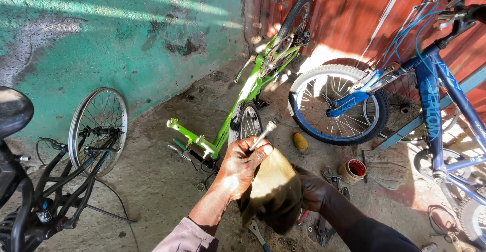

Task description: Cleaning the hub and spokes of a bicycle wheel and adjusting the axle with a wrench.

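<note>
1. Two things were in my hands: a thin metal rod [263,134] pinched in my left hand [242,167], and a dark brownish rag [276,189] bunched below it against my right hand [313,190].
2. My left fingers [257,153] were curled tight round the rod's lower end; its upper part stuck out past my fingertips, up and to the right, ending in a slightly wider tip.
3. I judged the rod to be light, stiff and hard, probably slick if greasy, so a firm pinch low on the shaft, as I had it, seemed the sound hold.
4. The rag looked soft and limp; it draped under my left palm and would take any shape I squeezed it into.
5. My right fingers were buried in the cloth; I could not tell whether they were closed on it or only pressed against it.
6. The rod's lower end was hidden inside my fist, so its full length was unclear.
7. Beyond my fingertips lay a green bicycle frame [238,105]; beside my right wrist, tools [331,176] and a small red-lidded tin [353,170] were partly masked by my arm.
</note>
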